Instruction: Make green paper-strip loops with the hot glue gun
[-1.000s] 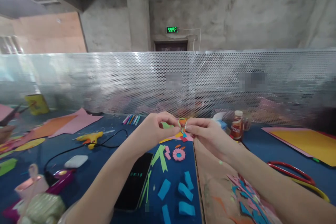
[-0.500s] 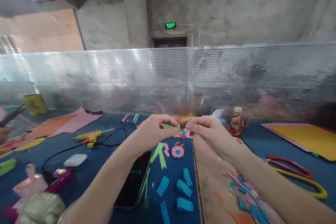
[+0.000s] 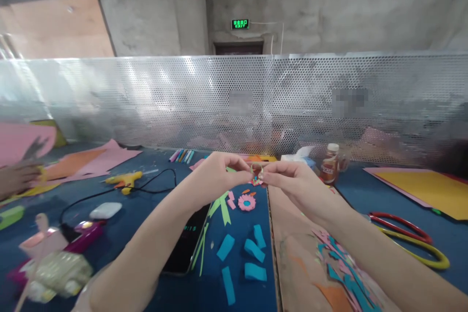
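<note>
Curving upward, thin pale-green strip (image 3: pixel 252 168); left fingers (image 3: pixel 243 176), right fingers (image 3: pixel 272 177) clamped on it.

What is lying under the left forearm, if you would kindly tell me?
A black phone lies partly under the left forearm: its right side and part of its lit digits show. The forearm covers the rest, so anything else beneath cannot be seen.

A green exit sign (image 3: pixel 240 24) glows on the concrete wall (image 3: pixel 329 9) above a dark doorway (image 3: pixel 239 48), beyond a perforated metal screen (image 3: pixel 164 97). On the blue counter (image 3: pixel 135 219) stands a brown bottle (image 3: pixel 329 165) with a white cap. A dark phone (image 3: pixel 189 241) and, farther left, a white rounded case (image 3: pixel 106 210) lie flat
</note>
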Demonstrator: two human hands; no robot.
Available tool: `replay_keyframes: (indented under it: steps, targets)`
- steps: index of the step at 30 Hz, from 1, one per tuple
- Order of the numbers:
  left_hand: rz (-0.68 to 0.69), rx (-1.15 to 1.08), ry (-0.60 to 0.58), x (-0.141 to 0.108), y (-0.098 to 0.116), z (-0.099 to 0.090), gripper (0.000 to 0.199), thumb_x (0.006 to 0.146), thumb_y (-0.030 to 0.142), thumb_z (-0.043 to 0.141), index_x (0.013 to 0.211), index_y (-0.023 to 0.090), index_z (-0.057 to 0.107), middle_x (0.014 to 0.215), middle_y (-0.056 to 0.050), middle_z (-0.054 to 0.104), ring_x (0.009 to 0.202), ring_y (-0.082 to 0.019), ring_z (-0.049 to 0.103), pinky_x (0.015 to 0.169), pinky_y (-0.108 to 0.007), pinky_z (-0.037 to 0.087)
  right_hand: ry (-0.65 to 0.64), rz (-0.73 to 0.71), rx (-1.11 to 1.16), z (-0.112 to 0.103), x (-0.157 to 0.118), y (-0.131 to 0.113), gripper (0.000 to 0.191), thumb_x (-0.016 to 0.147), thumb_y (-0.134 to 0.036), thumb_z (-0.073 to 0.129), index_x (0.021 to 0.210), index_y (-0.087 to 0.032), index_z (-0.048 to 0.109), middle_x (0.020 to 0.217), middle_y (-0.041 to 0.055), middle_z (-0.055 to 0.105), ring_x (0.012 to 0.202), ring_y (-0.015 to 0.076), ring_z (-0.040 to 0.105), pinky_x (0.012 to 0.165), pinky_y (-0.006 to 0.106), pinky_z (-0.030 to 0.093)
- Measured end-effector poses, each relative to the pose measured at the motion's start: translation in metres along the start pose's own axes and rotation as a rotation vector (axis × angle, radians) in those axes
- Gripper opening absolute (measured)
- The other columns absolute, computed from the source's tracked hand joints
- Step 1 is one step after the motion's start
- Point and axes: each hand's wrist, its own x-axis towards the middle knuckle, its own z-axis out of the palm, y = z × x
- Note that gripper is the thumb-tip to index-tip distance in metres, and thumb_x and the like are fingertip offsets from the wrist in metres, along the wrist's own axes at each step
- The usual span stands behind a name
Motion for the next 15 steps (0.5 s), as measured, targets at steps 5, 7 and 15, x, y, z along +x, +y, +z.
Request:
replay_keyframes:
  steps: [5,7,15]
  targets:
    - [0.01,0.034,-0.031,-0.0008,0.0023,-0.0013,0.014,0.069,0.029,0.056,0.068,0.018,0.065,0.074,-0.001,0.063,0.072,-0.016,0.054,0.067,-0.027,0.04,-0.047,-0.015,-0.051,0.0004,-0.0025,-0.0048,0.009,0.068,-0.028,0.068,0.065,-0.02,0.069,0.07,-0.0007,0.061,0.069,0.0105,0.054,0.072,0.025,0.042]
    - [0.006,0.042,-0.032,-0.0009,0.0022,-0.0014,0.015,0.069,0.03,0.056,0.068,0.018,0.064,0.073,-0.001,0.062,0.07,-0.015,0.053,0.065,-0.026,0.038,-0.057,-0.025,-0.074,-0.0001,-0.0024,-0.0049,0.008,0.069,-0.028,0.068,0.064,-0.021,0.069,0.071,-0.001,0.062,0.07,0.0102,0.055,0.072,0.024,0.041]
    - [-0.025,0.039,-0.03,-0.0003,-0.0002,0.0009,0.015,0.068,0.031,0.055,0.069,0.018,0.063,0.068,0.001,0.059,0.064,-0.013,0.048,0.06,-0.025,0.035,-0.072,-0.036,-0.137,-0.0004,-0.0033,-0.0038,0.006,0.071,-0.027,0.066,0.068,-0.023,0.069,0.075,-0.0016,0.063,0.074,0.0104,0.057,0.072,0.024,0.042]
